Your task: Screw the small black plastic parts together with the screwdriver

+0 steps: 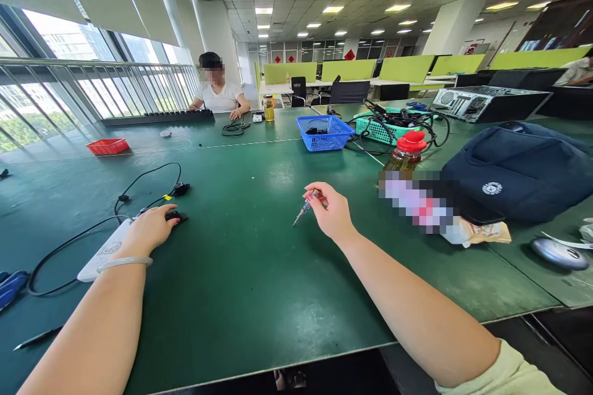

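My right hand (pixel 331 210) is closed in a pinch on a small screwdriver (pixel 303 211) with a clear shaft section and a reddish handle. It is above the green table, with the tip pointing down and left. My left hand (pixel 151 229) is at the left, its fingers curled over a small black object (pixel 180 218) whose kind is mostly hidden by them. Under the palm and wrist lies a white flat box (pixel 99 259) with a faint print. Beside it, a black cable (pixel 132 182) loops to a black plug end (pixel 181 188) with a yellow tag close by.
A red tray (pixel 108 147), a blue basket (pixel 324 134) and a green basket of cables (pixel 384 126) stand farther back. At the right are a red-lidded bottle (pixel 407 151), a dark blue bag (pixel 519 166) and a computer case (pixel 491 103). A person (pixel 222 95) sits opposite.
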The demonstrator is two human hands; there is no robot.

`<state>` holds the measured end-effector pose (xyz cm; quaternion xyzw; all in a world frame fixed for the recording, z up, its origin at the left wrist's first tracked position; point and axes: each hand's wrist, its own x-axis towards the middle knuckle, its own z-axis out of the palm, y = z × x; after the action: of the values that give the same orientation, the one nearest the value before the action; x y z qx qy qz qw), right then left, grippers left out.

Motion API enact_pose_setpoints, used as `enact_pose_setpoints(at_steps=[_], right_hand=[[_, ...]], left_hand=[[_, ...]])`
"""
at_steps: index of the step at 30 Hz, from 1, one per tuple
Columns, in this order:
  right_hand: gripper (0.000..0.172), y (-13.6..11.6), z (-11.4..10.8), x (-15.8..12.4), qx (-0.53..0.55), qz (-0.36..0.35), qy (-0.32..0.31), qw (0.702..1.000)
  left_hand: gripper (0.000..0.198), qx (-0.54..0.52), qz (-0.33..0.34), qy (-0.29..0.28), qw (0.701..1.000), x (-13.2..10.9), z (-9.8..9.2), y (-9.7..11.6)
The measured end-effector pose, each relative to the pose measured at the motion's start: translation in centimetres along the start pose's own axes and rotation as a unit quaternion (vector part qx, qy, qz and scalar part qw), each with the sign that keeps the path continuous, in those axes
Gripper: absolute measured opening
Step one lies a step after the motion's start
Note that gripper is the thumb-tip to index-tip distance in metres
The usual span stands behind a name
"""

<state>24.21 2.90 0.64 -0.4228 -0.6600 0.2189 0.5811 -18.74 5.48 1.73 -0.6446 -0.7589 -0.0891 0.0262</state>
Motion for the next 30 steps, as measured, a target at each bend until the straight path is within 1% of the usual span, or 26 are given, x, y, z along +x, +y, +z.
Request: enact_pose_setpoints(at_steps=[2, 4, 5, 7, 8, 9, 11, 12, 14, 16, 18, 20, 22, 24, 27, 30], right_hand=[[0.021, -0.5, 0.0, -0.1, -0.018, -0.011, -0.019, 1.000], [0.025, -1.3, 0.0, -0.3, -0.042, -0.029, -0.056, 0.997], [0.027, -1.7, 0.0, -0.4, -0.052, -0.041, -0.081, 0.994], [0.025, -2.4, 0.2, -0.8, -0.067, -0.076, -0.138, 0.985], [0.020, -2.7, 0.3, -0.9, -0.075, -0.095, -0.164, 0.979], [0.014, -2.9, 0.4, -1.0, -0.085, -0.111, -0.187, 0.972], [0.005, -2.9, 0.5, -1.1, -0.103, -0.127, -0.206, 0.965], [0.007, -2.7, 0.5, -1.1, -0.109, -0.124, -0.200, 0.966], [0.009, -2.4, 0.3, -0.8, -0.114, -0.104, -0.164, 0.974], [0.010, -2.2, 0.0, -0.6, -0.107, -0.080, -0.108, 0.985], [0.011, -2.3, -0.2, -0.5, -0.094, -0.066, -0.058, 0.992], [0.013, -2.6, -0.3, -0.7, -0.077, -0.070, -0.030, 0.994], [0.015, -2.9, -0.2, -1.1, -0.063, -0.091, -0.032, 0.993], [0.015, -3.1, 0.0, -1.5, -0.058, -0.117, -0.051, 0.990], [0.013, -3.0, 0.3, -1.8, -0.058, -0.140, -0.076, 0.986], [0.012, -2.7, 0.5, -1.8, -0.057, -0.143, -0.088, 0.984]], left_hand=[[0.049, 0.047, 0.001, 0.019, 0.999, -1.1, -1.5, 2.1], [0.052, 0.044, 0.027, 0.047, 0.998, -2.7, -3.1, 5.4], [0.053, 0.025, 0.049, 0.047, 0.997, -3.5, -3.7, 7.3], [0.050, -0.037, 0.124, 0.026, 0.991, -5.1, -4.2, 11.4], [0.049, -0.067, 0.158, 0.007, 0.985, -5.8, -4.2, 13.3], [0.048, -0.089, 0.178, -0.014, 0.980, -6.3, -3.9, 15.1], [0.044, -0.116, 0.210, -0.041, 0.970, -7.0, -3.0, 18.1], [0.043, -0.119, 0.219, -0.051, 0.967, -7.1, -2.4, 19.2], [0.041, -0.120, 0.231, -0.067, 0.963, -7.1, -1.3, 20.9], [0.040, -0.133, 0.235, -0.073, 0.960, -6.9, -0.2, 22.0], [0.040, -0.169, 0.229, -0.089, 0.954, -6.7, 0.7, 22.5], [0.041, -0.192, 0.226, -0.091, 0.951, -6.5, 1.5, 22.7], [0.042, -0.195, 0.229, -0.078, 0.951, -6.4, 2.2, 22.6], [0.040, -0.203, 0.233, -0.069, 0.949, -6.3, 2.8, 22.3], [0.033, -0.223, 0.238, -0.076, 0.942, -6.1, 3.3, 22.0], [0.026, -0.224, 0.247, -0.083, 0.939, -6.0, 3.5, 21.8]])
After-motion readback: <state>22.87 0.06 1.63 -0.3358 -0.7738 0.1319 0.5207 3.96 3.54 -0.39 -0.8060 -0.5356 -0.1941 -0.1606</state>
